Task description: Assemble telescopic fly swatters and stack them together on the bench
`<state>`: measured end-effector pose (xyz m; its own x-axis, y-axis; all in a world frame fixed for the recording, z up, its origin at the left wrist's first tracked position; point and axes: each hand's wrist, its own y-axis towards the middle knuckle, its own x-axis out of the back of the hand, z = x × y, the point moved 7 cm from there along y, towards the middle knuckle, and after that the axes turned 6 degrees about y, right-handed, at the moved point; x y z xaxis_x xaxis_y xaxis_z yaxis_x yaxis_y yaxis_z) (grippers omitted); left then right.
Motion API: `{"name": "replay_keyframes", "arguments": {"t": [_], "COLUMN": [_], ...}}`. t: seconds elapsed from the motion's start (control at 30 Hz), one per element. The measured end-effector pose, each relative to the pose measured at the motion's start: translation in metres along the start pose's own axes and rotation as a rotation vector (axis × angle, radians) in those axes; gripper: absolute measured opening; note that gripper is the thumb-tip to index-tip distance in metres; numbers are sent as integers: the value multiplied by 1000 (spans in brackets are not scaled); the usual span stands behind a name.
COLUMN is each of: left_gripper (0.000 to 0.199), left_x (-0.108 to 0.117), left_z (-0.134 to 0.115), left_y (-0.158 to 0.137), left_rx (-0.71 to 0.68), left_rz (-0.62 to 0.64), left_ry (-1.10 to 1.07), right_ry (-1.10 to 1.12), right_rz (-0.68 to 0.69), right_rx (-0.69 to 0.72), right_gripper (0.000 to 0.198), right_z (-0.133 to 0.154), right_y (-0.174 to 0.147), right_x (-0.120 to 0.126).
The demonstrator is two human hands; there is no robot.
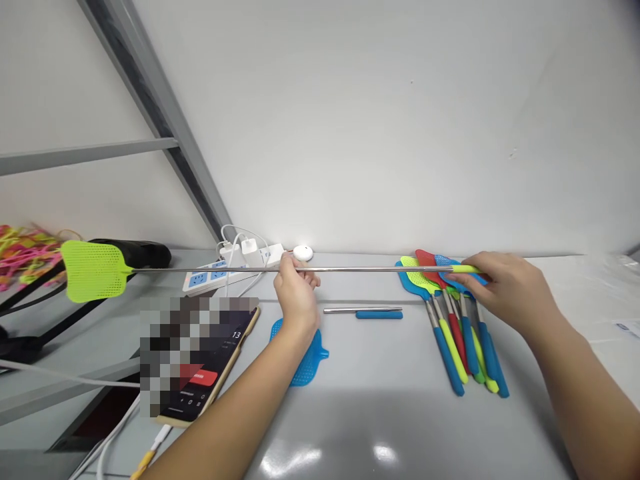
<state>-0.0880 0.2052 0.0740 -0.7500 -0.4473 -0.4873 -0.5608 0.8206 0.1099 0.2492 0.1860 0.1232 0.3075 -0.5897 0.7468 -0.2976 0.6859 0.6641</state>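
A yellow-green telescopic fly swatter is stretched out level across the view, its thin metal rod fully visible between head and handle. My right hand is closed around its yellow-green handle at the right. My left hand pinches the rod near its middle. Below my left wrist lies a loose blue swatter head, partly hidden by the forearm. A metal rod with a blue handle rests on the table between my hands. Several collapsed swatters in blue, green and red lie in a pile beneath my right hand.
A phone leans at the left, near a white power strip with plugs and cables. A round white object sits by the wall. Metal frame bars and colourful strands are at the left; clear plastic lies right.
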Motion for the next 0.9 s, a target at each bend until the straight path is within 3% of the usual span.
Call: {"name": "replay_keyframes", "arguments": {"t": [0.23,0.37,0.47,0.7,0.9], "left_gripper": [33,42,45,45,54], "left_x": [-6,-26,-33,-34,-44], "left_z": [4,25,29,36,50], "left_y": [-17,-52,-64,-64,-89], "left_rx": [20,170,188,255,310], "left_rz": [-5,176,250,268,464], "left_ry": [28,100,99,173,301], "right_ry": [-110,-64,-52,-45,4], "right_rz": [-23,18,20,72,92], "right_rx": [65,160,156,86,115], "right_gripper": [54,54,54,57,53], "right_z": [26,65,83,91,103], "right_y": [-1,-2,-1,-3,-6], "right_x": [-7,-18,-20,-27,-34]}}
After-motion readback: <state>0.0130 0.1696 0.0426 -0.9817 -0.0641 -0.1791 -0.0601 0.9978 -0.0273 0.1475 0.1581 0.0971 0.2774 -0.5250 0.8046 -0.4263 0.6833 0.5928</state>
